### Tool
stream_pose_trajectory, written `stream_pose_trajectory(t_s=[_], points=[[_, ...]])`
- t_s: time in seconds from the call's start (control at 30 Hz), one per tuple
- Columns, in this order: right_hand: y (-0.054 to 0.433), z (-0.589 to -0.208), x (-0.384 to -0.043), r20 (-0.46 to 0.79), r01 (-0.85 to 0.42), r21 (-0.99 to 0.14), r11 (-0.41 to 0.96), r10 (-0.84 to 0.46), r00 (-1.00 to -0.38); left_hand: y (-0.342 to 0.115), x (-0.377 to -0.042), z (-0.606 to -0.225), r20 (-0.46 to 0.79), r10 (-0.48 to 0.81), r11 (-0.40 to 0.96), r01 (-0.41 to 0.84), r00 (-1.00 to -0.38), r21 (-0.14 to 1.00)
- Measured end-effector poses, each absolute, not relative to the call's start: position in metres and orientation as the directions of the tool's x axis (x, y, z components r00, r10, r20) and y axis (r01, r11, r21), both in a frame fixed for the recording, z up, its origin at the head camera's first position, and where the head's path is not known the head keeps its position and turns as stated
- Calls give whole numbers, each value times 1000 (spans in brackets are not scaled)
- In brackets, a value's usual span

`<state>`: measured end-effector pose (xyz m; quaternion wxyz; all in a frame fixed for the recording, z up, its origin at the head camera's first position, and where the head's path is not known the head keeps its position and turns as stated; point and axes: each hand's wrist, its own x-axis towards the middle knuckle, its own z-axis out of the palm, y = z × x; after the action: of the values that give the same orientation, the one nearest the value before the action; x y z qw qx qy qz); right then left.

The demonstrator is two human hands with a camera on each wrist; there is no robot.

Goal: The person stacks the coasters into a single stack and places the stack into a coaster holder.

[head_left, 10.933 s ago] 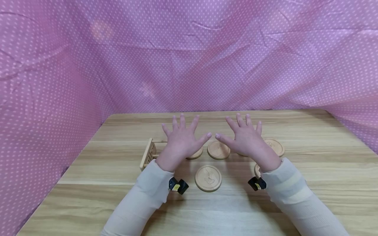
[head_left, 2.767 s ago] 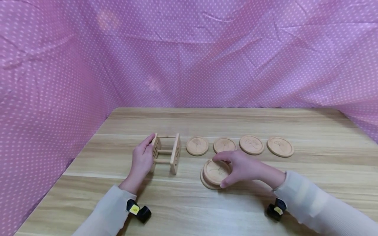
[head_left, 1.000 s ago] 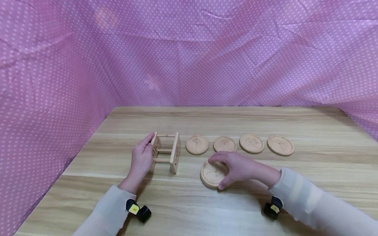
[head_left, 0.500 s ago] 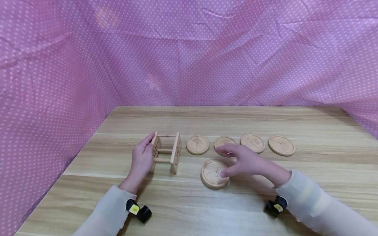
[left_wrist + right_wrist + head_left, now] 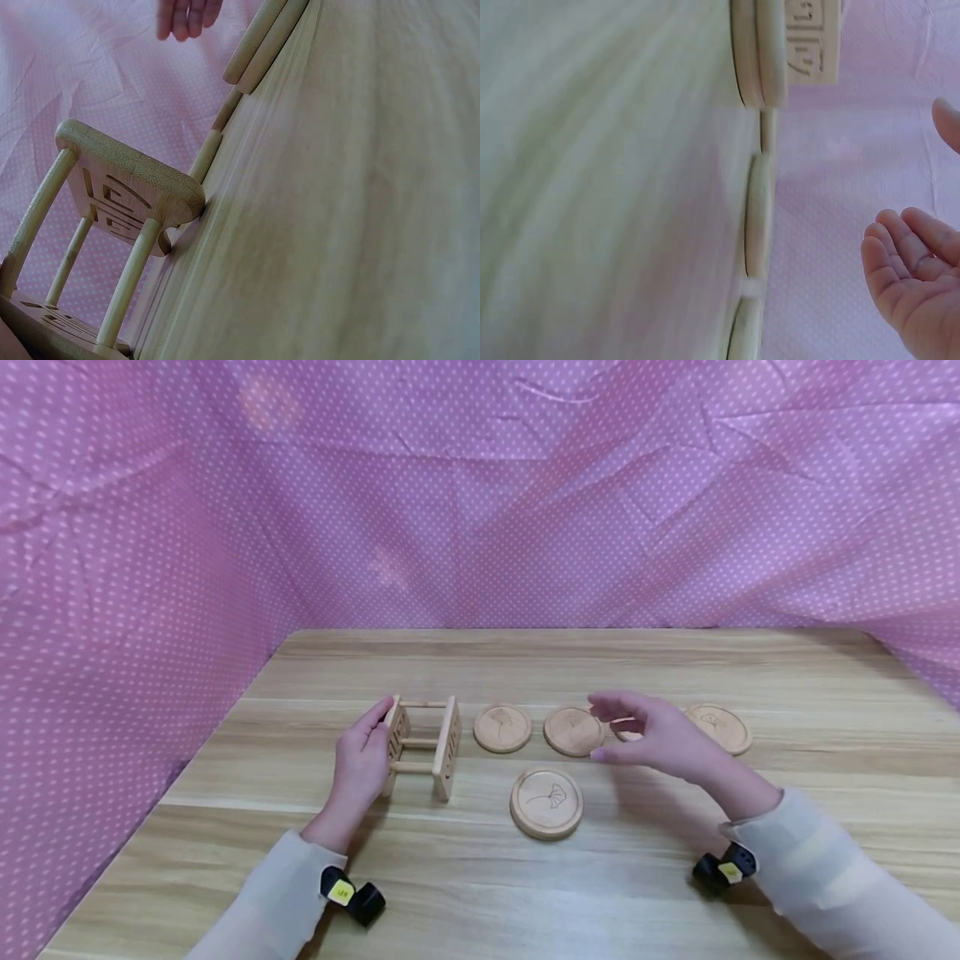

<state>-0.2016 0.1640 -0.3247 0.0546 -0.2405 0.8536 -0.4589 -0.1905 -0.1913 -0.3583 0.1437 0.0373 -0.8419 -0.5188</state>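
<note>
In the head view, my left hand point(image 5: 360, 768) holds the left side panel of a small wooden coaster rack point(image 5: 446, 750), with its fingers along the outer face. The rack has two cut-out panels joined by round rods. My right hand point(image 5: 660, 735), holding nothing, hovers with thumb and fingers spread apart over the back row and partly covers one coaster point(image 5: 632, 734). In front of that row lies a stack of two round wooden coasters point(image 5: 547, 803), the top one engraved with a leaf. The right wrist view also shows the stacked coasters point(image 5: 759, 52) and the hand's curved fingers point(image 5: 911, 244).
Other coasters in the back row are the left one point(image 5: 502, 728), the one beside it point(image 5: 573, 731) and the right one point(image 5: 718, 729). All lie flat on the wood-grain table point(image 5: 450, 893). A pink dotted cloth point(image 5: 480, 527) hangs behind and at the sides.
A coaster set down on another by my right hand now lies stacked squarely. That hand has let go and moved back and right, up over the back row. My left hand stays at the rack.
</note>
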Motion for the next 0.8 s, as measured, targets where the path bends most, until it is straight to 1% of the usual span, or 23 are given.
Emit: stream_pose_trajectory(t_s=[0.3,0.6,0.8], points=[[186,-316,-201,109,-263,-833,487,-322,-941,-191,-190,-357,209,-215,458,91,-954,884],[213,-319,-205,118,-225,-826,517,-231,-966,-190,-192,-358,266,-224,468,136,-938,873],[228,-325,-211,124,-203,-815,542,-178,-976,-190,-191,-357,240,-220,454,118,-946,883]])
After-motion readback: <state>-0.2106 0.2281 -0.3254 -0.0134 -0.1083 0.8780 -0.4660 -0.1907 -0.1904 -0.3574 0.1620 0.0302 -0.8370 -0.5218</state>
